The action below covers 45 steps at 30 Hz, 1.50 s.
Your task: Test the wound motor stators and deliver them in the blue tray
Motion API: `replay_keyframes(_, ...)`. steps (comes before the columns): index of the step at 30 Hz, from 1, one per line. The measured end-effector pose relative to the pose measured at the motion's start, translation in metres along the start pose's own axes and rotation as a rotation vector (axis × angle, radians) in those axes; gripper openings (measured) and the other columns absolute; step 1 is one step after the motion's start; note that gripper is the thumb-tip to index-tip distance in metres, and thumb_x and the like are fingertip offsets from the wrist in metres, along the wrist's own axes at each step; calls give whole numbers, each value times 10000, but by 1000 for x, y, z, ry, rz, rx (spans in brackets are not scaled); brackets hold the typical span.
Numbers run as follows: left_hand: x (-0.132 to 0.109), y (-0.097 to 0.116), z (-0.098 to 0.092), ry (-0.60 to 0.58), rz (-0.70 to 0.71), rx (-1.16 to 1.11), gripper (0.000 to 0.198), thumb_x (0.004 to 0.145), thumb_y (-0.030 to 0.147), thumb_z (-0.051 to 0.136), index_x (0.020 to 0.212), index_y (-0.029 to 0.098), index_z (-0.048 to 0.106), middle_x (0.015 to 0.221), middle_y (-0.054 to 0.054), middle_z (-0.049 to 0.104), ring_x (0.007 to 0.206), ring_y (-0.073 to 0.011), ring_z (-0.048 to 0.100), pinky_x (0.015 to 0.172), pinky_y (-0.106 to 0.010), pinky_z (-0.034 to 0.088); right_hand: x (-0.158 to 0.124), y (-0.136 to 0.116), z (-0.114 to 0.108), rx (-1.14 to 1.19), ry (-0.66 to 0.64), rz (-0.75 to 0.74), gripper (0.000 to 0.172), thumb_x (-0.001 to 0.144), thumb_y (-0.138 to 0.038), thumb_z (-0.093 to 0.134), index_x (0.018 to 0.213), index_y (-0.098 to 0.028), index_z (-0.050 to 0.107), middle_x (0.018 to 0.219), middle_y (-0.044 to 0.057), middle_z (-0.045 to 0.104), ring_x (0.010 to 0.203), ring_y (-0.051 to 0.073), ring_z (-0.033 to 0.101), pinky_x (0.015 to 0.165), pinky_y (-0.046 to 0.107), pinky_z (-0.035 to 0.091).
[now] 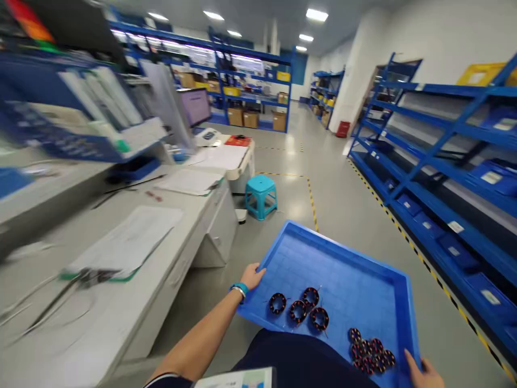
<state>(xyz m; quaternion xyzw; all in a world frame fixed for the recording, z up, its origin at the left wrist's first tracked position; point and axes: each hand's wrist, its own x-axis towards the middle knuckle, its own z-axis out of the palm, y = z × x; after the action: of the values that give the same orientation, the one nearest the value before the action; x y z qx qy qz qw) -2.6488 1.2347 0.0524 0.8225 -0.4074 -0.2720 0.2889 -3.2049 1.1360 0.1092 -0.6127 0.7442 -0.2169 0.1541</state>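
Note:
A shallow blue plastic tray (343,269) is held out before my body, tilted in view. My left hand (252,276), with a teal band at the wrist, grips its left rim. On the lower right side, my right hand (424,372) clasps the rim, thumb inside and partly cut off by the frame edge. Several larger wound ring coils (298,311) lie toward the tray's near left part. A cluster of smaller ring coils (367,353) sits in the near right corner. Dark clothing hides part of the near rim.
To the left runs a white workbench (161,237) with papers (125,242) and cables. A turquoise stool (261,195) stands on the floor ahead. Blue shelving (436,129) with bins lines the right, behind yellow-black floor tape (420,256). More racks (254,99) stand at the back.

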Motion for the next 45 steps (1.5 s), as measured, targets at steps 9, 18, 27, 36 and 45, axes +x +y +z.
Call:
replay_keyframes(9,193,84,55,42,-90,31,285,763,381,463,562,178,460,541,0,472,605,-163,423,596,-257,325,264,-86,87,52,-132,-41,384,591,-605,474,460,-246,439,489,79,530,519,247,531,575,400,457)
replay_keyframes(18,335,127,61,171,-566,92,286,790,421,548,650,171,547,495,55,435,626,-134,463,580,-194,301,523,-200,184,5,-237,-102,371,692,-564,477,629,-201,434,570,-14,452,572,134,410,581,273,338)
replay_keyframes(27,634,215,28,86,-537,177,239,755,421,572,695,190,590,484,88,445,638,-114,474,603,-191,317,685,-303,246,29,-199,99,336,710,-490,527,611,-205,378,553,-45,398,546,103,369,547,243,304)
replay_keyframes(36,897,345,50,54,-574,196,202,805,386,593,710,207,595,408,121,436,620,-123,511,582,-186,346,892,-369,315,84,-166,204,279,726,-415,549,619,-202,404,558,-38,426,544,105,372,555,252,284)
replay_keyframes(45,962,326,85,176,-610,103,188,813,376,637,797,189,651,426,106,460,613,-124,522,578,-190,350,1025,-413,359,80,-196,13,277,732,-393,573,625,-204,401,554,-43,405,535,108,368,553,259,280)
